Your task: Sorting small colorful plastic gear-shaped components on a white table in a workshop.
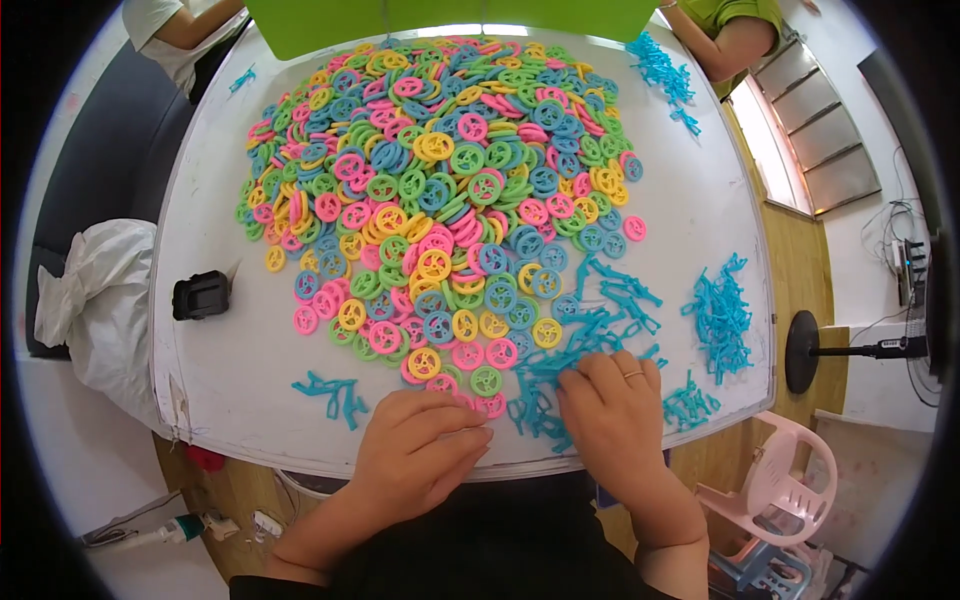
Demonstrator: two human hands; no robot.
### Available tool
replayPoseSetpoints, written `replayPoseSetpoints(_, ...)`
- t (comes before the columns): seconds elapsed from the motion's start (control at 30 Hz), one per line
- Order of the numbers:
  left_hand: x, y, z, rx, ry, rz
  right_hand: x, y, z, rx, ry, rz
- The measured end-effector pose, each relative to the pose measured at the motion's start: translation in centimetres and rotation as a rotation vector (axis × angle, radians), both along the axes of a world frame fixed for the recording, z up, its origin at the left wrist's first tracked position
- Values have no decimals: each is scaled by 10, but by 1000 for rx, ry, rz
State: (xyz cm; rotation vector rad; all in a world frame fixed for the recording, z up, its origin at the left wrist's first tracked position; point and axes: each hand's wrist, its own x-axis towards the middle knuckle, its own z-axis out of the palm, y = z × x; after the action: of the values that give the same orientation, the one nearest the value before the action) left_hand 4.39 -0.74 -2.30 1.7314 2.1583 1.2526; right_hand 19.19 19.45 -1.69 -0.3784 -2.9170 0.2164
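My left hand (pixel 420 445) is at the near edge of the table, its fingers curled and pressed together; whatever lies inside them is hidden. Just beyond it are pink spoked plastic wheels (pixel 491 405), the nearest part of a big mixed heap. My right hand (pixel 612 415) reaches down into a loose spread of blue plastic pieces (pixel 585 345), thin and branched with loop-like ends. Its fingers are bent together with the tips down among these pieces, and I cannot see clearly what they grip. A ring shows on one right finger.
The heap of wheels (pixel 466 158) in pink, yellow, green and blue covers the middle of the white table (pixel 215 390). More blue pieces (pixel 722 320) lie right. A black tray (pixel 201 296) sits left. Two people's arms (pixel 735 45) show at the far corners. A pink chair (pixel 790 470) stands right.
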Motion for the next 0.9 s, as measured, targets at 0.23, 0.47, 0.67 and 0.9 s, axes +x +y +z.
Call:
replayPoseSetpoints(0.23,0,-4,-1,-33,8,11,14,-1,4,-32,52,67)
replayPoseSetpoints(0.47,5,2,-4,-63,13,-50,40,30,19,-346,164,5)
replayPoseSetpoints(0.67,16,11,-5,-120,85,-144,85,65,33,-325,245,-342)
replayPoseSetpoints(0.9,28,24,-4,-138,179,-211,92,66,22,-337,181,-341)
